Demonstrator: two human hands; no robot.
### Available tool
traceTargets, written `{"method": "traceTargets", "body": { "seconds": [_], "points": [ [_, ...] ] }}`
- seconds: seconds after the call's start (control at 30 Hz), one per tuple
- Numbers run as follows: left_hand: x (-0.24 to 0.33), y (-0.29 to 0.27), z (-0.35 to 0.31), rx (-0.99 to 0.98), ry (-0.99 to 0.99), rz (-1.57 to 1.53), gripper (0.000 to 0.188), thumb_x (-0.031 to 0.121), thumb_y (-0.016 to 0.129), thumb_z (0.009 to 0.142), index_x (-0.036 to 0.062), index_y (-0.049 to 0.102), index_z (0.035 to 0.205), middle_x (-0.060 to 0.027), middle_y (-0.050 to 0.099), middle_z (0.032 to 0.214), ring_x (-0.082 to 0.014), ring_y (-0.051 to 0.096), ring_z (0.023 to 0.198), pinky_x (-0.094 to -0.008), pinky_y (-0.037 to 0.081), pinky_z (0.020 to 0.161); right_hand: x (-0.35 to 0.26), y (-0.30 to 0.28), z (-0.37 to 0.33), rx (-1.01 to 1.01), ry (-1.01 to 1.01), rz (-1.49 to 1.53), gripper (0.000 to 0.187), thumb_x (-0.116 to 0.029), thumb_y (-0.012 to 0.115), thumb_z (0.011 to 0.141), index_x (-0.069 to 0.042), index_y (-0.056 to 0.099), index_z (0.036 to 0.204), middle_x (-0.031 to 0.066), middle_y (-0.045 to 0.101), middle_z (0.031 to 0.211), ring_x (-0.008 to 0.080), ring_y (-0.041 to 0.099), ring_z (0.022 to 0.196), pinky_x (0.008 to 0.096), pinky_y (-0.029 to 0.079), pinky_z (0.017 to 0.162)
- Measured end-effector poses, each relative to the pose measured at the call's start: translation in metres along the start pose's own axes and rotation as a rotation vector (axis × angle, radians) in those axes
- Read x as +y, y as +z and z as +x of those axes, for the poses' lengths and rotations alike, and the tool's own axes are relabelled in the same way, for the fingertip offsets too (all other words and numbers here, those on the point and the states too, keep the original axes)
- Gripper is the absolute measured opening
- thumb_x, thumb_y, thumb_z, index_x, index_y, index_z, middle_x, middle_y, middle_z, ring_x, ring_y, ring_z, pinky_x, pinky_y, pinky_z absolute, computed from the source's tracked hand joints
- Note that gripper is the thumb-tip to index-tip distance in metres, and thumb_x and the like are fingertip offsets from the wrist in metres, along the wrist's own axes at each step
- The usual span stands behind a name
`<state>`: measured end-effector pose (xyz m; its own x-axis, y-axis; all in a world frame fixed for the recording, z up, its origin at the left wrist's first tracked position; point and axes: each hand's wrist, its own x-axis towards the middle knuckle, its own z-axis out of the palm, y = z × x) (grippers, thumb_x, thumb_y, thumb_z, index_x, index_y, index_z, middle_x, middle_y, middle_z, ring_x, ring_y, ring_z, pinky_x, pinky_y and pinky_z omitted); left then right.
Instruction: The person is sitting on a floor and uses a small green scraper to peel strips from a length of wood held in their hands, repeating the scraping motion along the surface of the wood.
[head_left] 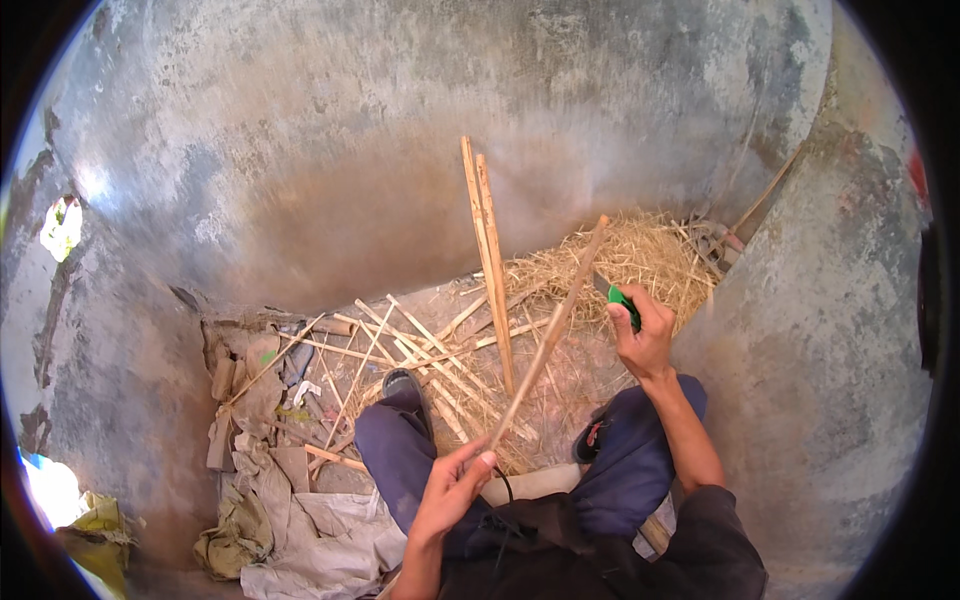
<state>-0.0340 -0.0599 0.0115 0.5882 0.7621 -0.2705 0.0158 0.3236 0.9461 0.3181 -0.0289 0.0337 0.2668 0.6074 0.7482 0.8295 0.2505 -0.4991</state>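
Note:
My left hand [455,487] is closed on the lower end of a long brown wooden stick [549,345], which slants up and away to the right between my knees. In my right hand [646,335] is a green-handled utility knife [622,300], its dark blade pointing up and left. The blade is close to the stick's right side; whether it touches I cannot tell. Beyond the stick, two long pale split strips [486,240] stand leaning up toward the far wall.
Several cut strips [430,360] lie crisscrossed on the floor past my left foot. A heap of straw-like shavings [625,255] fills the far right corner. Crumpled sacking [320,545] lies at the near left, beside loose bricks [225,380]. Grey plastered walls [350,150] close in around.

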Motion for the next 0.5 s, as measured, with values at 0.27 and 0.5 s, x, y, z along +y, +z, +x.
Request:
{"method": "traceTargets", "body": {
  "seconds": [0.27,0.5],
  "points": [
    [0.011,0.006,0.021,0.012,0.138,0.104,0.046,0.029,0.053,0.121,0.0021,0.061,0.158,0.0076,0.041,0.075,-0.0033,0.035,0.067,-0.0241,0.028,0.060,-0.037,0.025,-0.047,-0.224,-0.214,0.101,0.032,-0.039,0.081,0.100,-0.007,0.076,0.100,0.0060,0.071,0.078,0.0240,0.072,0.062,0.0375,0.054,0.055],
    [0.014,0.017,0.026,0.075,0.206,0.257,0.044,0.029,0.055,0.120,-0.0028,0.064,0.149,0.0022,0.049,0.076,-0.0076,0.043,0.070,-0.0282,0.038,0.063,-0.068,0.030,-0.065,-0.323,-0.207,0.162,0.029,-0.037,0.084,0.097,-0.009,0.076,0.101,0.0051,0.070,0.080,0.0271,0.074,0.066,0.0381,0.055,0.058]
  ]
}}
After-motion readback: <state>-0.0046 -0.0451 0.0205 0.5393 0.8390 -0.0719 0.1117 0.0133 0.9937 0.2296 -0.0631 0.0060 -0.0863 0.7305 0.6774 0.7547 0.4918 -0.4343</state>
